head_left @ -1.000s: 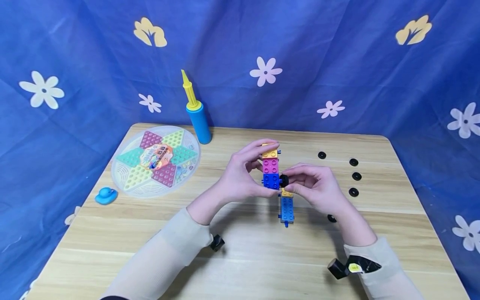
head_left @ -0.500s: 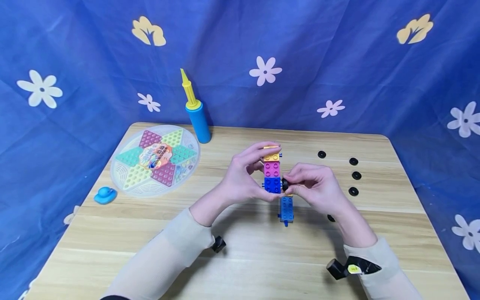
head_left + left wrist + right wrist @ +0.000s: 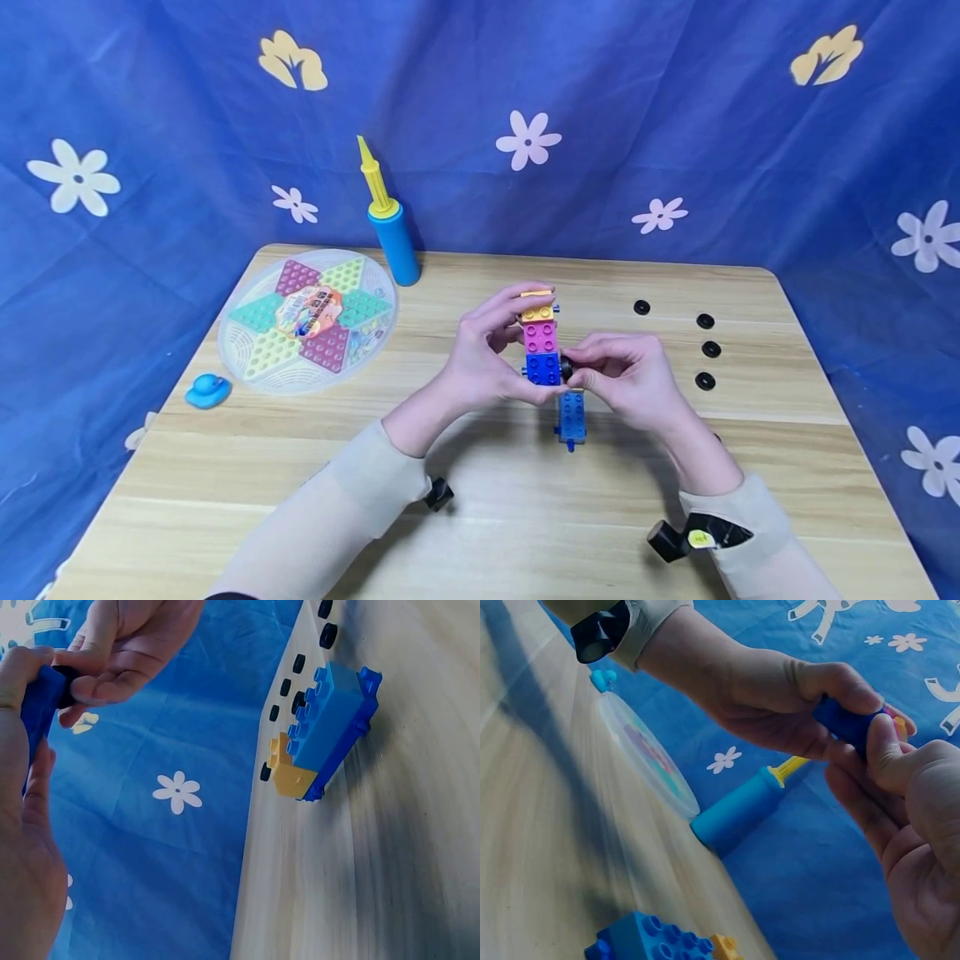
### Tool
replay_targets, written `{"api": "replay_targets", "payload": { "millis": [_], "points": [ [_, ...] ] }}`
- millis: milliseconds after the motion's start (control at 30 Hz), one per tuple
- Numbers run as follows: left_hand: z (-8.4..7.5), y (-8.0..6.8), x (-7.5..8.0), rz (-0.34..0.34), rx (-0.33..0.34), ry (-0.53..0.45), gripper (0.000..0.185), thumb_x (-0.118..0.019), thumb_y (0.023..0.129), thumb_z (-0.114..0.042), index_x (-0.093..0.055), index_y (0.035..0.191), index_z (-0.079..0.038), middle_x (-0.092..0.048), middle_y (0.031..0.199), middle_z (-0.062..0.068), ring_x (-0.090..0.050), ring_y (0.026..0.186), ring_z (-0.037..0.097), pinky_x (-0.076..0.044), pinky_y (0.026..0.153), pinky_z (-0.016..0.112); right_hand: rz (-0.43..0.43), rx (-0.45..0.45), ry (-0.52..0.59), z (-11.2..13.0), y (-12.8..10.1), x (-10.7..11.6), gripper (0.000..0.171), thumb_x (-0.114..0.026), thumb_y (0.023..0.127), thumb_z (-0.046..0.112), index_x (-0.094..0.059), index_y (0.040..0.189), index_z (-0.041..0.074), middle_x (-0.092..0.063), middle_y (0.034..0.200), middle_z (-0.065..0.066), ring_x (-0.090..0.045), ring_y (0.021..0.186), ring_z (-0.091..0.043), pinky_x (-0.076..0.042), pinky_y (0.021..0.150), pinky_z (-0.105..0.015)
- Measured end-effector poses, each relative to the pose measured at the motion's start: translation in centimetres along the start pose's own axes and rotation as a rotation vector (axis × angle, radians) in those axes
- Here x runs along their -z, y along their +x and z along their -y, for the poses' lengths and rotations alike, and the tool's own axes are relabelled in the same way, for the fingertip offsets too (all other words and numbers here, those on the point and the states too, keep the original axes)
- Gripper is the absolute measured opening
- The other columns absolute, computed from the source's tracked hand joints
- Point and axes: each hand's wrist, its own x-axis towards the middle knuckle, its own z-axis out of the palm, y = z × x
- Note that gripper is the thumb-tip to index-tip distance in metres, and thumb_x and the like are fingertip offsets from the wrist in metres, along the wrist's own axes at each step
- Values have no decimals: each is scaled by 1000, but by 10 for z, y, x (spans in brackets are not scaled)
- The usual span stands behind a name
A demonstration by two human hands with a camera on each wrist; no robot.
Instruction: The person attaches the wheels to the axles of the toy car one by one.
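My left hand [image 3: 483, 358] grips a toy car of building blocks [image 3: 541, 337] above the table, thumb at its near end and fingers over the far end. Its studs show yellow, pink and dark blue, with short axle pegs at the sides. Between thumb and fingertips my right hand [image 3: 630, 379] pinches a small black wheel [image 3: 566, 367] against the peg on the dark blue block's right side. On the table below stands a second block car [image 3: 330, 720], blue with a yellow block at one end; the hands partly cover it in the head view.
Several loose black wheels [image 3: 710, 349] lie to the right. A round Chinese checkers board [image 3: 382, 367] lies at the left, with a small blue hat-shaped toy [image 3: 207, 391] in front. A blue and yellow hand pump [image 3: 395, 246] stands at the back, before a blue curtain [image 3: 450, 100].
The right hand has brought the black wheel level with the dark blue block's peg and now presses it there. The held car has shifted slightly toward me.
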Motion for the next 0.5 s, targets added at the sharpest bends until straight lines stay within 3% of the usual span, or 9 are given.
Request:
{"api": "replay_targets", "payload": {
  "millis": [133, 233, 367, 500],
  "points": [
    [-1, 0, -1, -6, 1, 2, 95, -101, 51, 10, -63, 138, 5, -58, 146, 11, -67, 114, 30, -63, 86, 45, -18, -3, 37, -1, 0, -3, 22, -78, 84, -20, -78, 104, -11, -77, 97, -11, -75, 85, -18, -64, 74, -33],
    [-1, 0, 0, -4, -10, -14, 96, -101, 51, 12, -62, 139, 6, -56, 147, 12, -67, 114, 31, -63, 86, 46, -21, 12, -30, 4, 0, -4, 23, -78, 83, -22, -77, 104, -13, -77, 98, -12, -75, 85, -19, -64, 73, -33],
    [-3, 1, 0, 0, -41, -50, 99, -98, 52, 17, -57, 142, 9, -52, 150, 16, -65, 117, 35, -62, 90, 48, 5, 39, -104, 11, 0, -3, 24, -81, 87, -10, -75, 110, -14, -76, 103, -17, -75, 90, -22, -64, 75, -36],
    [-4, 1, 1, 12, -55, -54, 101, -98, 54, 18, -55, 144, 9, -49, 153, 18, -63, 121, 36, -60, 93, 48, 37, 40, -56, 12, 1, 0, 32, -81, 89, -8, -70, 116, -19, -74, 111, -21, -76, 93, -25, -64, 78, -40]
  ]
}}
